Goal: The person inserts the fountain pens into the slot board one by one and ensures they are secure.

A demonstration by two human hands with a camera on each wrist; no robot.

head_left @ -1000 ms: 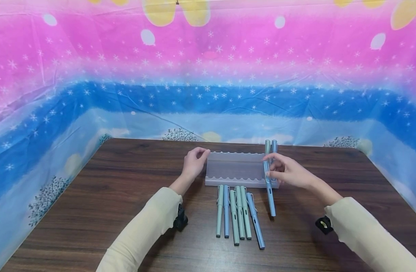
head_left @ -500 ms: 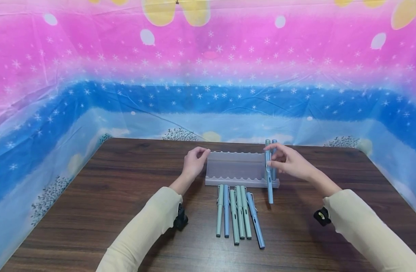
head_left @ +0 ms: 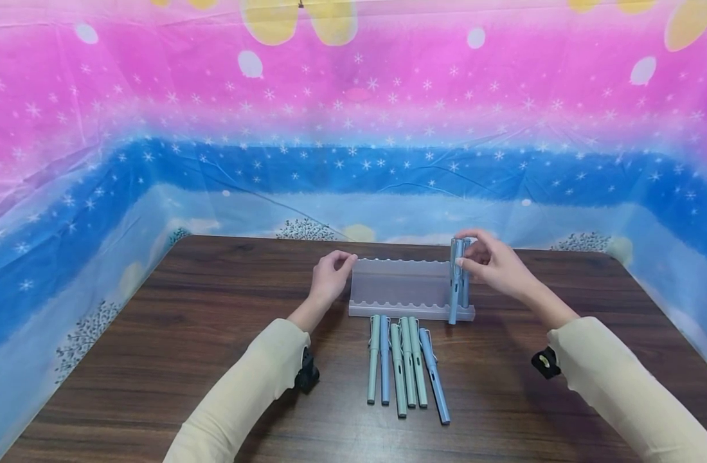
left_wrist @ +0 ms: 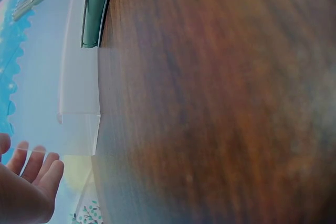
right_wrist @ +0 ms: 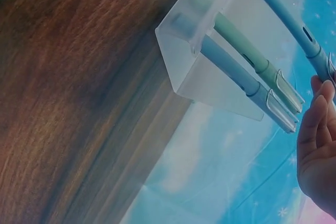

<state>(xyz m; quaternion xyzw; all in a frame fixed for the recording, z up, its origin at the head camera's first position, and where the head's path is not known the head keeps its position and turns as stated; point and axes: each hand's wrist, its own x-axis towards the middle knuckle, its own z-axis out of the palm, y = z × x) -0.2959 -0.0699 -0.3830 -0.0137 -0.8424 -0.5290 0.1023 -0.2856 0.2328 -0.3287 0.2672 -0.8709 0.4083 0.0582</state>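
Note:
My left hand [head_left: 328, 278] pinches the upper left corner of a translucent pen rack [head_left: 400, 283] with notched edges. In the left wrist view its fingers [left_wrist: 48, 174] show at the panel's edge. At the rack's other end, my right hand [head_left: 498, 265] pinches a blue fountain pen [head_left: 454, 299] near its clipped cap, tip down in front of the rack. A blue pen [right_wrist: 231, 69] and a green pen [right_wrist: 244, 43] stand side by side in the rack's end slots in the right wrist view. The held pen [right_wrist: 283, 11] is apart from them there.
Several green and blue pens lie before the rack on the brown wooden table [head_left: 214, 334], among them a green pen [head_left: 373, 360] at the left and a slanted blue pen [head_left: 435, 379] at the right. A patterned cloth [head_left: 353, 167] hangs behind the table.
My right hand has risen and moved back with the blue pen, whose lower end has come up to the rack's front lip. The left hand stays at the rack's corner.

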